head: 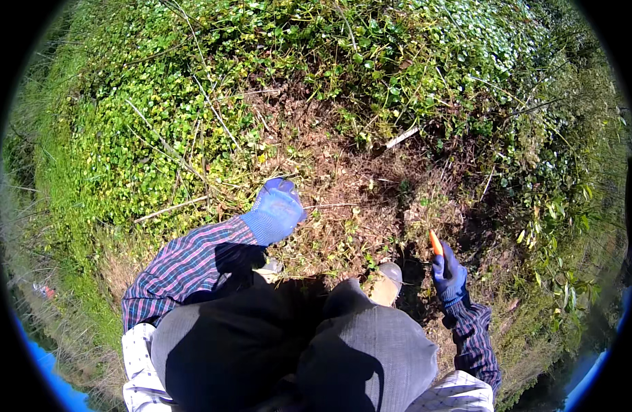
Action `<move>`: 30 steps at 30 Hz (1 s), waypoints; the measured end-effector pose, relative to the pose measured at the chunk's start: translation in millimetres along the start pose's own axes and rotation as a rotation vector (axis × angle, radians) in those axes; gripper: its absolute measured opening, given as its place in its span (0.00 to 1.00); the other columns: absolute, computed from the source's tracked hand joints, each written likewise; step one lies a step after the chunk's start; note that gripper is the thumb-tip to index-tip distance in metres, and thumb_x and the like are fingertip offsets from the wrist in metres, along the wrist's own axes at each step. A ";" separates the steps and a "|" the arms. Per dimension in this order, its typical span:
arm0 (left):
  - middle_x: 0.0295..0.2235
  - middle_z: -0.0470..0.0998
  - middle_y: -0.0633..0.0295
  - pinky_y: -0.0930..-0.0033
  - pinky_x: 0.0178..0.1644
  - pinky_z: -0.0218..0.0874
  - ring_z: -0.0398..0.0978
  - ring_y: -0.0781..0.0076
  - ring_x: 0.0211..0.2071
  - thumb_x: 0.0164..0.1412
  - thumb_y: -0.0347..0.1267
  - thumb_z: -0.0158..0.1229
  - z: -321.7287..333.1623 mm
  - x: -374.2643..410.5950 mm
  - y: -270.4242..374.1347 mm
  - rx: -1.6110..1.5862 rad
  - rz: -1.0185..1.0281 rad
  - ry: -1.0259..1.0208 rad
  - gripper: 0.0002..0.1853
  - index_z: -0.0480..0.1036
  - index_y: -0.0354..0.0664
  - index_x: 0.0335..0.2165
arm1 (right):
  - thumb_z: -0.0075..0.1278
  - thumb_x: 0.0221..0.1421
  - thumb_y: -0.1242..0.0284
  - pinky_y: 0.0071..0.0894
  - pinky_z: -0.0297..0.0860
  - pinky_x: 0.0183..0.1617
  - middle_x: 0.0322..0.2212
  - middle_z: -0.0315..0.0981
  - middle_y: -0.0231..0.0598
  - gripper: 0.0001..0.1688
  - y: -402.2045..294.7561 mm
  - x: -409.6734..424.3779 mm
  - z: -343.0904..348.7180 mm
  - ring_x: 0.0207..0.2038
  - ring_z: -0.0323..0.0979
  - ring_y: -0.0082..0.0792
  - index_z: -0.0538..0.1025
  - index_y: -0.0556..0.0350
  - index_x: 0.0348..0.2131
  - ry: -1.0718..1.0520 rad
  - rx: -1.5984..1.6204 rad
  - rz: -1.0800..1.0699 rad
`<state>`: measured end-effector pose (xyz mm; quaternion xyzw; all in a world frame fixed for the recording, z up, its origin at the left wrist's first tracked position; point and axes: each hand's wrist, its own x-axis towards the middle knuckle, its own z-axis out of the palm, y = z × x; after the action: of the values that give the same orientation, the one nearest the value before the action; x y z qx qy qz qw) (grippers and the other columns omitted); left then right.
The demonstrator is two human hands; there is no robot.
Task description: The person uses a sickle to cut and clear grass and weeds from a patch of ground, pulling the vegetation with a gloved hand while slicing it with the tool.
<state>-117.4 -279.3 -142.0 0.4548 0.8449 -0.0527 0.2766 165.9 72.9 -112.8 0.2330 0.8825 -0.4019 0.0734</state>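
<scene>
My left hand (279,210), in a blue knit work glove, is low over the dry plant litter (342,180) in front of my left knee, near a thin dry stem (331,205). Its fingers are curled and turned from view, so whether it grips anything does not show. Out to the right of my right boot, my right hand (449,273), in a darker blue glove, is closed around an orange-handled tool (436,243). The orange part points up and forward from the fingers; any blade is hidden or too small to tell.
Dense green leafy ground cover (156,129) spreads ahead and to the left. A pale stick (402,137) lies beyond the litter, and another dry stick (170,209) lies left of my left hand. My right boot (386,284) shows by my knee. Taller leafy stems (563,268) stand at right.
</scene>
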 end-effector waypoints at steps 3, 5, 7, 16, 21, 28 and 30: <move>0.21 0.67 0.66 0.59 0.30 0.61 0.68 0.65 0.23 0.54 0.28 0.48 -21.6 -9.4 -24.2 0.209 0.059 0.129 0.05 0.68 0.50 0.24 | 0.44 0.60 0.61 0.27 0.65 0.30 0.22 0.69 0.36 0.23 28.4 -104.0 -2.2 0.25 0.70 0.26 0.71 0.57 0.49 0.081 0.230 0.322; 0.21 0.70 0.63 0.60 0.36 0.61 0.70 0.65 0.28 0.51 0.29 0.49 -45.8 -13.7 -28.2 0.328 0.015 0.165 0.06 0.71 0.48 0.21 | 0.43 0.60 0.53 0.28 0.65 0.29 0.21 0.69 0.36 0.29 22.8 -147.3 -14.9 0.25 0.70 0.27 0.71 0.60 0.47 0.006 -0.016 0.257; 0.27 0.73 0.63 0.58 0.45 0.59 0.70 0.65 0.34 0.50 0.32 0.51 -76.2 -5.6 -15.1 0.354 -0.136 0.116 0.06 0.72 0.47 0.29 | 0.41 0.60 0.54 0.34 0.69 0.32 0.25 0.73 0.47 0.29 10.0 -166.4 -21.1 0.27 0.74 0.39 0.70 0.60 0.48 -0.081 0.035 0.399; 0.60 0.57 0.58 0.58 0.60 0.47 0.57 0.64 0.60 0.61 0.30 0.39 -35.8 50.1 -75.7 2.132 -0.478 -0.037 0.27 0.52 0.50 0.59 | 0.41 0.62 0.54 0.27 0.67 0.33 0.30 0.73 0.41 0.29 -100.4 63.3 103.1 0.29 0.72 0.30 0.69 0.59 0.51 0.040 0.426 -0.013; 0.41 0.72 0.57 0.58 0.49 0.58 0.70 0.61 0.46 0.58 0.32 0.43 -96.7 42.0 -62.1 0.335 -0.525 0.109 0.15 0.68 0.41 0.42 | 0.41 0.61 0.51 0.30 0.67 0.32 0.26 0.73 0.40 0.29 -174.6 183.9 142.9 0.27 0.69 0.27 0.71 0.57 0.47 -0.124 0.436 -0.144; 0.30 0.73 0.60 0.58 0.45 0.60 0.73 0.62 0.37 0.55 0.33 0.46 -70.8 18.9 -68.4 0.266 -0.397 0.041 0.09 0.73 0.47 0.32 | 0.41 0.60 0.51 0.30 0.67 0.39 0.30 0.73 0.40 0.30 -97.3 51.2 129.9 0.34 0.72 0.31 0.70 0.56 0.49 -0.288 0.462 0.084; 0.34 0.72 0.60 0.55 0.49 0.58 0.70 0.62 0.42 0.52 0.31 0.50 -72.9 -5.7 -65.6 0.214 -0.450 -0.115 0.11 0.73 0.50 0.36 | 0.39 0.60 0.47 0.31 0.66 0.45 0.34 0.72 0.43 0.35 -87.9 -2.0 104.9 0.39 0.71 0.33 0.70 0.59 0.50 -0.423 0.407 0.098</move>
<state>-197.8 -296.8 -88.4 0.2784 0.8973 -0.2278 0.2558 120.3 -55.7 -122.7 0.1964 0.7364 -0.6063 0.2270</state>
